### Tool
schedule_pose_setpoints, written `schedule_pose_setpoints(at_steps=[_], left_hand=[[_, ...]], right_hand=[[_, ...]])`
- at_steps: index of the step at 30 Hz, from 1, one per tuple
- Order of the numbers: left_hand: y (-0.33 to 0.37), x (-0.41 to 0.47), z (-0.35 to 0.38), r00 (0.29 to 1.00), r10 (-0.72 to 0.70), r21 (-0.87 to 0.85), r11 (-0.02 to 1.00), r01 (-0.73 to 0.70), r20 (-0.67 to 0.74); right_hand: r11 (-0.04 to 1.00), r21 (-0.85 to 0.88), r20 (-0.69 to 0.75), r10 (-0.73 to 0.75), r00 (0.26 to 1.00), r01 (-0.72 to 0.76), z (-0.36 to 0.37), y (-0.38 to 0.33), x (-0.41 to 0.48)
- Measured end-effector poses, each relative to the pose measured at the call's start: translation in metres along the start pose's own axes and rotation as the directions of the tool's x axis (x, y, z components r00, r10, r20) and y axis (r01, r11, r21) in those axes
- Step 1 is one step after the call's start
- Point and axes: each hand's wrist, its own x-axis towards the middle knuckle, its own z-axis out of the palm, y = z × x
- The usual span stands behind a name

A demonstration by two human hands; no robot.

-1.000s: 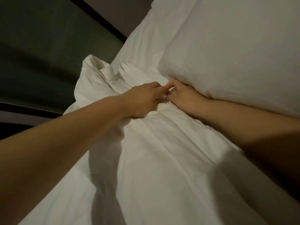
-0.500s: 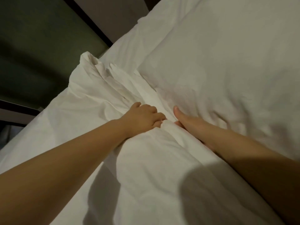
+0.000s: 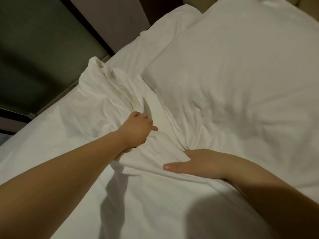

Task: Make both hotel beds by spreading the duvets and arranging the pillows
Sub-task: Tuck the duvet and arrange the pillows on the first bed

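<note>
Dim room, dark wall (image 3: 34,49) behind. The duvet (image 3: 155,204) is bunched just below the pillow (image 3: 233,83). The left hand (image 3: 138,130) clenches that bunch. The right hand (image 3: 202,163) lies nearer the pillow, fingers under a fold, grip unclear. This looks like the spreading step; next, draw the edge flat along the pillow.

Head view, dim light. White duvet (image 3: 82,138) is spread across the bed, its top edge bunched into folds beside a large white pillow (image 3: 238,71). A second pillow (image 3: 160,38) lies behind the first, toward the dark wall panel (image 3: 34,49). Left hand (image 3: 138,129) has its fingers (image 3: 146,118) curled into the bunched duvet edge. Right hand (image 3: 202,163) lies flat at the fold just beside the pillow, thumb straight on top, fingers hidden under the cloth. Arm shadows fall on the duvet.
</note>
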Motion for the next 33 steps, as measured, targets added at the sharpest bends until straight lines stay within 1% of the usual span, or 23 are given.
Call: schedule_pose_setpoints(at_steps=[3,6,7,9,11,13,15,17,18,19,20,21,23,26,27,28,31,33], left_hand=[[0.002,-0.016,0.006,0.999,-0.039,-0.078,0.996,0.039,0.001],[0.015,-0.022,0.002,0.995,-0.096,-0.291,0.953,0.082,-0.036],[0.028,-0.024,-0.003,0.992,-0.092,-0.373,0.926,0.055,-0.081],[0.067,-0.031,-0.015,0.981,-0.003,-0.474,0.876,-0.090,-0.192],[0.118,-0.042,-0.031,0.957,0.116,-0.505,0.829,-0.240,-0.264],[0.163,-0.051,-0.041,0.948,0.113,-0.572,0.773,-0.272,-0.298],[0.189,-0.057,-0.042,0.939,-0.010,-0.620,0.753,-0.218,-0.343],[0.200,-0.065,-0.037,0.919,-0.187,-0.646,0.758,-0.090,-0.347],[0.204,-0.070,-0.034,0.904,-0.269,-0.674,0.738,-0.030,-0.334],[0.209,-0.078,-0.033,0.891,-0.321,-0.708,0.706,0.000,-0.321],[0.217,-0.087,-0.034,0.887,-0.338,-0.740,0.673,-0.007,-0.315],[0.225,-0.096,-0.036,0.890,-0.328,-0.759,0.651,-0.032,-0.318],[0.240,-0.116,-0.038,0.889,-0.281,-0.750,0.654,-0.098,-0.362],[0.265,-0.135,-0.034,0.876,-0.201,-0.680,0.711,-0.177,-0.438],[0.273,-0.138,-0.031,0.873,-0.185,-0.662,0.725,-0.188,-0.451],[0.278,-0.139,-0.030,0.874,-0.177,-0.650,0.736,-0.188,-0.453],[0.288,-0.144,-0.023,0.884,-0.154,-0.594,0.789,-0.160,-0.442],[0.293,-0.151,-0.020,0.890,-0.147,-0.583,0.798,-0.151,-0.432]], right_hand=[[0.993,-0.063,-0.072,0.100,0.992,-0.104,0.005,0.010,-0.023],[0.982,-0.058,-0.159,0.169,0.973,-0.180,0.004,0.025,-0.044],[0.979,-0.041,-0.179,0.191,0.965,-0.201,0.004,0.030,-0.051],[0.975,0.014,-0.197,0.222,0.955,-0.223,0.005,0.042,-0.066],[0.968,0.164,-0.188,0.222,0.957,-0.192,0.010,0.055,-0.080],[0.932,0.325,-0.193,0.233,0.953,-0.162,0.018,0.066,-0.096],[0.903,0.399,-0.209,0.257,0.944,-0.158,0.026,0.076,-0.112],[0.863,0.483,-0.237,0.290,0.927,-0.147,0.034,0.089,-0.127],[0.840,0.526,-0.234,0.291,0.928,-0.131,0.037,0.098,-0.134],[0.820,0.561,-0.236,0.295,0.926,-0.119,0.041,0.109,-0.142],[0.802,0.585,-0.239,0.308,0.921,-0.116,0.045,0.119,-0.152],[0.796,0.592,-0.248,0.327,0.912,-0.124,0.048,0.130,-0.162],[0.795,0.584,-0.253,0.372,0.893,-0.165,0.058,0.143,-0.183],[0.748,0.616,-0.156,0.422,0.893,-0.245,0.074,0.165,-0.209],[0.756,0.599,-0.122,0.412,0.903,-0.264,0.079,0.170,-0.216],[0.786,0.555,-0.090,0.383,0.919,-0.273,0.080,0.175,-0.221],[0.893,0.349,0.012,0.300,0.954,-0.285,0.093,0.169,-0.239],[0.903,0.286,-0.016,0.341,0.940,-0.322,0.103,0.161,-0.241]])
